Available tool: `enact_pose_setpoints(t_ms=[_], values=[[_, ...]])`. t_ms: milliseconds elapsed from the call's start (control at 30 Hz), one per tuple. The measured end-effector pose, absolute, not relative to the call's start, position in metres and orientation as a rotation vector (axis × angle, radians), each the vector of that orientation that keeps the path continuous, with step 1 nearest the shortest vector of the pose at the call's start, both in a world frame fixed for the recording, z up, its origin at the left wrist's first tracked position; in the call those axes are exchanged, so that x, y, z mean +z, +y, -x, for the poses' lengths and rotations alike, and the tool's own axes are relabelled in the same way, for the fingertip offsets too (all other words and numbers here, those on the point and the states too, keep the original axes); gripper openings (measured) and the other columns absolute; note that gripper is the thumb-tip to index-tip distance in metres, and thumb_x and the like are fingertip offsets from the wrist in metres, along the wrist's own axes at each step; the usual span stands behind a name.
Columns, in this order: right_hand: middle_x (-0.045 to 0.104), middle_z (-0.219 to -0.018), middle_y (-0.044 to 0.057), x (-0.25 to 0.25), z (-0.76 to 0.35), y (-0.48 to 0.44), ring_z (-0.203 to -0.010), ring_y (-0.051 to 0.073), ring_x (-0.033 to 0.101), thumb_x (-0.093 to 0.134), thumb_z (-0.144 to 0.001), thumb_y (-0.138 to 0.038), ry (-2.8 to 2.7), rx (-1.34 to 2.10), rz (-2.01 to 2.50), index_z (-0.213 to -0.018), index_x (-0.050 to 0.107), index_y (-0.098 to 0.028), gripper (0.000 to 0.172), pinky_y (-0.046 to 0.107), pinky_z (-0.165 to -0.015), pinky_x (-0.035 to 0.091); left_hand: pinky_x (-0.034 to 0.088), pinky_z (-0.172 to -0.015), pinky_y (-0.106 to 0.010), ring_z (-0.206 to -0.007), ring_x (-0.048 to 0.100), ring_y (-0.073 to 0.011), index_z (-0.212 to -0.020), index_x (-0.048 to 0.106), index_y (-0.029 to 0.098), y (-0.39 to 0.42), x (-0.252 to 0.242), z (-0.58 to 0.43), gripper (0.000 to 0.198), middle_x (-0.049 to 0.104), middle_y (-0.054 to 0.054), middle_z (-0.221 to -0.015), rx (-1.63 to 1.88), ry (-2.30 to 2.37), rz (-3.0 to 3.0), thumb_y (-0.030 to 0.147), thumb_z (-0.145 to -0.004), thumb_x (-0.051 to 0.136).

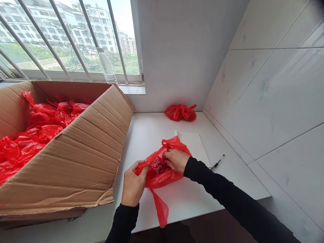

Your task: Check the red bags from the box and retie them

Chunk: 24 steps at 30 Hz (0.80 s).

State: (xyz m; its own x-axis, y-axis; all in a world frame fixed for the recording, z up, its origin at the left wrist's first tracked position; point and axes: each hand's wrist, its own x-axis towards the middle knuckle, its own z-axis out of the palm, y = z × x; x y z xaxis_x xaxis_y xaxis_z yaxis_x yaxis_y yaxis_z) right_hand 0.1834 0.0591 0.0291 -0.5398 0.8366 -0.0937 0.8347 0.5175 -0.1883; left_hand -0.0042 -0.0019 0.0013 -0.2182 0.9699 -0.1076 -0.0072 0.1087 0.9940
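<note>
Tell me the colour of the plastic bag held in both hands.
Red; the thin plastic bag shows best in the head view.

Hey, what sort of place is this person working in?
Probably a small home or back-room packing spot: a white table against a tiled wall, a barred window facing apartment blocks, and a cardboard box heaped with red bags. The left hand and right hand grip an open red bag.

Glossy thin plastic bag (162,175), matt cardboard box (83,162)

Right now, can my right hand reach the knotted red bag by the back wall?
Probably yes: only table and flat paper lie before the knotted bag, but the right hand is gripping the open red bag.
</note>
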Motion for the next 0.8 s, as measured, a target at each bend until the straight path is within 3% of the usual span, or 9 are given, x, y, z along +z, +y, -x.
enact_pose_setpoints(t_ms=[67, 167, 267, 367, 500, 633, 800], values=[[0.070, -0.107, 0.008, 0.039, -0.185, 0.058, -0.090, 0.021, 0.067, 0.047, -0.093, -0.019, -2.716, 0.262, 1.628, -0.107, 0.069, -0.022, 0.026, 0.031, -0.072, 0.049, 0.047, -0.051, -0.023, -0.061, 0.066, -0.0184, -0.092, 0.071, 0.016, -0.001, -0.001, 0.006, 0.036, 0.074, -0.005, -0.076, 1.282, 1.418, -1.020, 0.042, -0.069, 0.079], [0.067, -0.110, 0.015, 0.046, -0.181, 0.052, -0.092, 0.026, 0.067, 0.056, -0.084, -0.012, -2.676, 0.099, 1.829, -0.113, 0.067, -0.016, 0.031, 0.032, -0.066, 0.047, 0.047, -0.051, -0.023, -0.059, 0.063, -0.0158, -0.089, 0.073, 0.017, -0.001, 0.002, 0.004, 0.030, 0.075, -0.005, -0.083, 1.288, 1.408, -1.061, 0.040, -0.072, 0.077], [0.064, -0.114, 0.014, 0.037, -0.174, 0.045, -0.096, 0.027, 0.065, 0.061, -0.084, -0.018, -2.762, 0.094, 1.603, -0.115, 0.065, -0.019, 0.032, 0.031, -0.063, 0.047, 0.050, -0.056, -0.023, -0.066, 0.066, -0.0179, -0.090, 0.075, 0.017, -0.002, 0.005, 0.000, 0.029, 0.075, -0.005, -0.086, 1.295, 1.384, -1.092, 0.040, -0.072, 0.077], [0.067, -0.104, 0.011, 0.021, -0.169, 0.044, -0.090, 0.026, 0.066, 0.061, -0.086, -0.031, -2.927, 0.240, 1.348, -0.101, 0.070, -0.021, 0.020, 0.031, -0.060, 0.045, 0.052, -0.062, -0.025, -0.078, 0.069, -0.0224, -0.091, 0.075, 0.017, -0.002, 0.005, -0.001, 0.031, 0.075, -0.006, -0.088, 1.295, 1.370, -1.111, 0.042, -0.072, 0.077], [0.069, -0.100, 0.011, 0.009, -0.170, 0.048, -0.086, 0.025, 0.067, 0.062, -0.085, -0.028, -2.957, 0.313, 1.325, -0.094, 0.069, -0.018, 0.015, 0.031, -0.056, 0.042, 0.052, -0.063, -0.025, -0.081, 0.069, -0.0239, -0.094, 0.076, 0.017, -0.003, 0.001, 0.003, 0.033, 0.076, -0.007, -0.092, 1.254, 1.473, -1.178, 0.043, -0.073, 0.075], [0.069, -0.101, 0.012, 0.023, -0.177, 0.049, -0.086, 0.025, 0.068, 0.059, -0.088, -0.025, -2.874, 0.272, 1.436, -0.099, 0.066, -0.015, 0.016, 0.032, -0.060, 0.045, 0.051, -0.060, -0.025, -0.081, 0.070, -0.0248, -0.096, 0.076, 0.018, -0.005, 0.000, 0.007, 0.033, 0.076, -0.007, -0.087, 1.223, 1.475, -1.183, 0.044, -0.076, 0.073], [0.070, -0.107, 0.014, 0.045, -0.185, 0.041, -0.094, 0.027, 0.068, 0.055, -0.091, -0.022, -2.618, 0.049, 1.781, -0.125, 0.055, -0.016, 0.034, 0.034, -0.066, 0.048, 0.052, -0.060, -0.026, -0.079, 0.071, -0.0247, -0.096, 0.075, 0.018, -0.005, 0.006, 0.004, 0.035, 0.076, -0.007, -0.085, 1.248, 1.409, -1.109, 0.045, -0.074, 0.076]])
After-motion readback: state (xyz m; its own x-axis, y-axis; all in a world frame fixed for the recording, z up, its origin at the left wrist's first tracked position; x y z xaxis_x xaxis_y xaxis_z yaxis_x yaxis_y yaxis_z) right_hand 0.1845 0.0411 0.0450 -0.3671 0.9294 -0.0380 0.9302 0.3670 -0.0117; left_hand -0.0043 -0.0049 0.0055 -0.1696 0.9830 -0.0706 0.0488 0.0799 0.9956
